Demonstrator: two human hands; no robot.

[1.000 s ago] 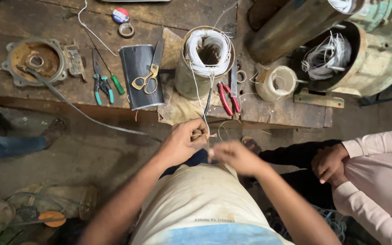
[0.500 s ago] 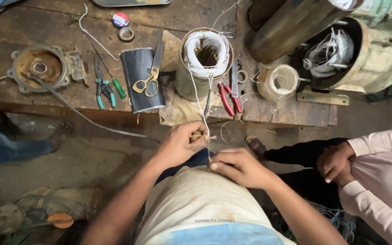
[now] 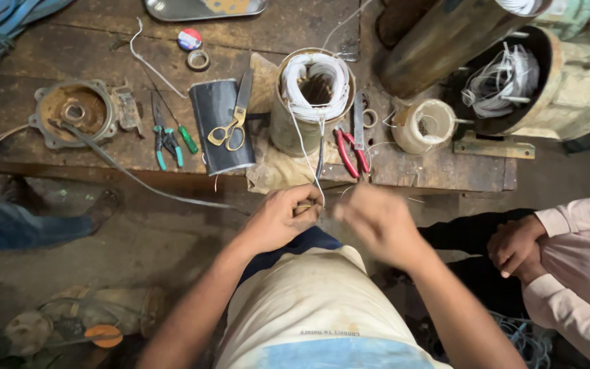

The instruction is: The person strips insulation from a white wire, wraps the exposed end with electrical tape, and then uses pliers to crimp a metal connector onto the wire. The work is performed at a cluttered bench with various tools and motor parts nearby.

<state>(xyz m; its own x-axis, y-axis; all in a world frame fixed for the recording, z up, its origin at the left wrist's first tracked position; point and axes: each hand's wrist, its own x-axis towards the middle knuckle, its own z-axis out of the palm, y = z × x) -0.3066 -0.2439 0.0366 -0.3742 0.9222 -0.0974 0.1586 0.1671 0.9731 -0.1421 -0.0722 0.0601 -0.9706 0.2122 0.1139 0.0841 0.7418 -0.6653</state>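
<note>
Working the white wire at the table edge

Left hand (image 3: 278, 220) pinches the white wire (image 3: 303, 147) running from the coil (image 3: 313, 85); right hand (image 3: 377, 222) is blurred, grip unclear. Next likely needs steady tension.

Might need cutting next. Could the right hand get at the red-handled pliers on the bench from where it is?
Probably yes. The right hand is just below the bench edge, and the red-handled pliers lie open on top, close above it. Only thin white wires hang nearby, off to the side.
</note>
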